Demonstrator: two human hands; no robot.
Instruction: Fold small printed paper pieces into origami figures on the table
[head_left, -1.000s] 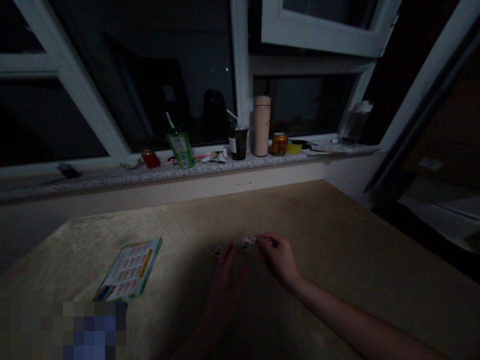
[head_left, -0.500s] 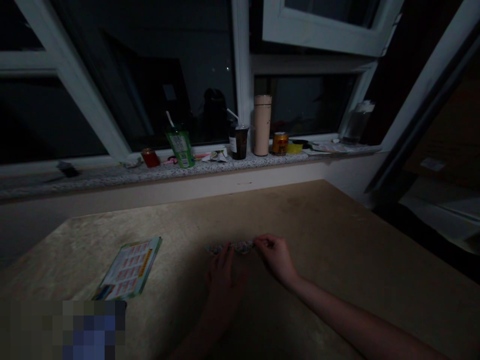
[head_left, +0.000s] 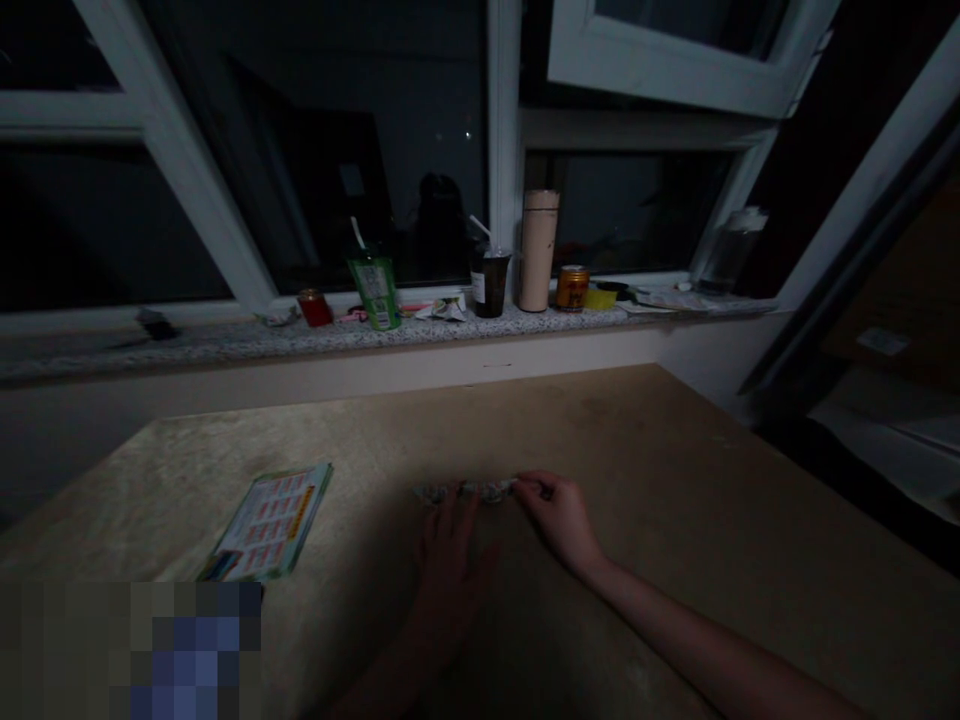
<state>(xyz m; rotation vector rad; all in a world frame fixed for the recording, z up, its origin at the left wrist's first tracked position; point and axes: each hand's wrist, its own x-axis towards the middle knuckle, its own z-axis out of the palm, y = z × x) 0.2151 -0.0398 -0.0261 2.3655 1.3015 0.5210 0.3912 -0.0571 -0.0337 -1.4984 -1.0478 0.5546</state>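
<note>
A narrow strip of printed, patterned paper, seemingly folded, lies on the brown table in front of me. My right hand pinches its right end between thumb and fingertips. Stretched out flat, my left hand rests its fingertips on the strip's near edge, left of its middle. Dim light and shadow hide the fine detail of the strip and of my left fingers.
A green-edged printed booklet lies on the table at left. Along the granite windowsill stand a red jar, a green cup, a dark drink cup, a pink flask, an orange can and a clear bottle.
The whole view has shifted slightly, so the sill and booklet appear further right. Both hands stay at the paper strip in nearly the same pose.
</note>
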